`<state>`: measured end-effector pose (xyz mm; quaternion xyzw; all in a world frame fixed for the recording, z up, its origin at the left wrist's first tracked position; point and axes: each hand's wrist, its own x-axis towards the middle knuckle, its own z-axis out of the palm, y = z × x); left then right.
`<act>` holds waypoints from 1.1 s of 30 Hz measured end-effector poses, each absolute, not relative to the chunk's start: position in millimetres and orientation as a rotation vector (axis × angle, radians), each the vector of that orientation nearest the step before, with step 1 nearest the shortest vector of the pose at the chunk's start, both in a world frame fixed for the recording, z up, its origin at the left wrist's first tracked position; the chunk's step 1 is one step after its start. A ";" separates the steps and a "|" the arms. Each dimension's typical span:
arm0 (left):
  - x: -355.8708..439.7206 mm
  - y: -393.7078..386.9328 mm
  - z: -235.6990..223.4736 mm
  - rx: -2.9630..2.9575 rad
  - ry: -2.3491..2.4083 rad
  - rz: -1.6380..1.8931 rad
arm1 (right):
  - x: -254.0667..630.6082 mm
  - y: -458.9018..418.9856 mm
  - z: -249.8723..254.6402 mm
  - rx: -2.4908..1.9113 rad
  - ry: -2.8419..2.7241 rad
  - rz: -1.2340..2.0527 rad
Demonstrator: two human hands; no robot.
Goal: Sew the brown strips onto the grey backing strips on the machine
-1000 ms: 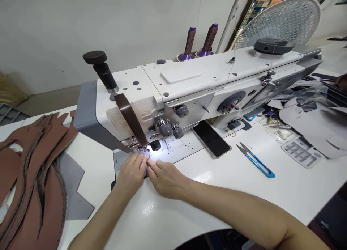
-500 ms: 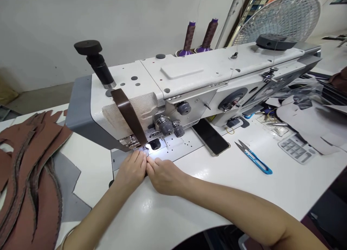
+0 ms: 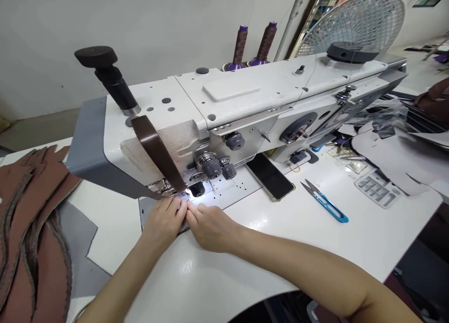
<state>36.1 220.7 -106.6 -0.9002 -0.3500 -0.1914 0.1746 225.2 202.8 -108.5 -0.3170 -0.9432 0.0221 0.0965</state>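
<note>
A white industrial sewing machine [image 3: 245,103] stands across the table. A dark brown strap [image 3: 157,154] runs down its front to the presser foot [image 3: 175,192]. My left hand [image 3: 163,220] and my right hand [image 3: 206,225] lie side by side just before the foot, under the machine's lamp. Their fingertips are pressed together on a small pale grey piece [image 3: 183,202], most of it hidden beneath the fingers.
Brown cut leather pieces [image 3: 31,229] and a grey piece [image 3: 75,239] lie at the left. A phone [image 3: 270,175], blue thread snips [image 3: 324,201], a grey calculator-like tray [image 3: 377,190] and pale sheets lie at the right. Two thread cones [image 3: 250,42] and a fan [image 3: 354,24] stand behind.
Both hands have stayed at the presser foot, edging slightly nearer to it. The view has shifted a little to the right, so everything sits further left.
</note>
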 end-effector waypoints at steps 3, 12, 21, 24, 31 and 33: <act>35.9 220.6 -106.6 -2.538 -1.004 -0.529 | 226.7 204.3 -106.2 -0.945 -2.811 0.089; 33.6 219.0 -106.7 -2.564 -1.002 -0.576 | 232.4 208.2 -106.0 -1.139 -2.742 0.196; 30.4 220.9 -112.2 -2.509 -0.964 -0.553 | 229.5 209.0 -108.2 -1.068 -2.824 0.124; 28.1 221.8 -113.4 -2.510 -0.971 -0.593 | 229.3 209.5 -110.9 -1.051 -2.812 0.095; 29.0 226.7 -115.0 -2.460 -1.060 -0.537 | 229.8 210.3 -111.6 -1.044 -2.797 0.123; 29.6 227.7 -115.8 -2.470 -1.125 -0.497 | 229.7 210.3 -110.7 -1.049 -2.806 0.139</act>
